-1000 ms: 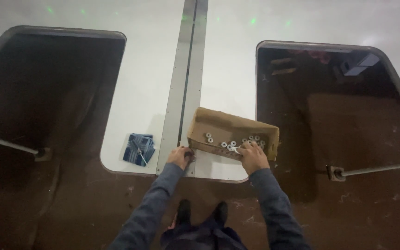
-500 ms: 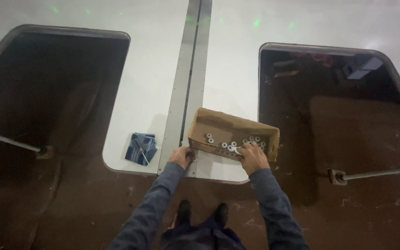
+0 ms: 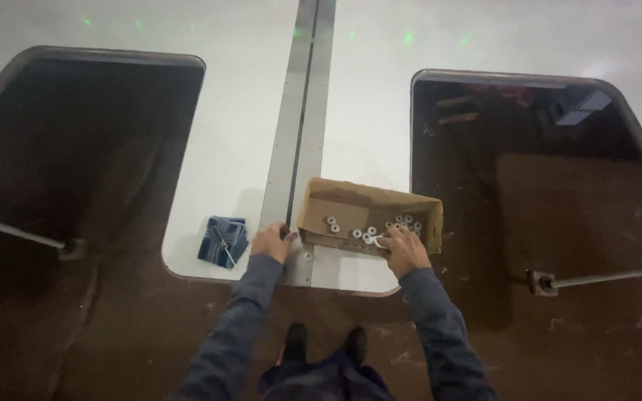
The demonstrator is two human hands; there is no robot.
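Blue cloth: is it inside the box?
No. The blue cloth lies on the white table, left of the box, beside the left hand.

A white table top (image 3: 247,111) fills the upper and middle frame, divided down the centre by a grey metal seam strip (image 3: 302,111), with small green light spots near the top edge. Two large rounded cut-outs, one at left (image 3: 76,148) and one at right (image 3: 544,186), open onto a dark brown floor (image 3: 113,349) that also runs across the bottom of the frame. A metal rod with a floor bracket shows at lower left (image 3: 16,232) and another at lower right (image 3: 603,277).
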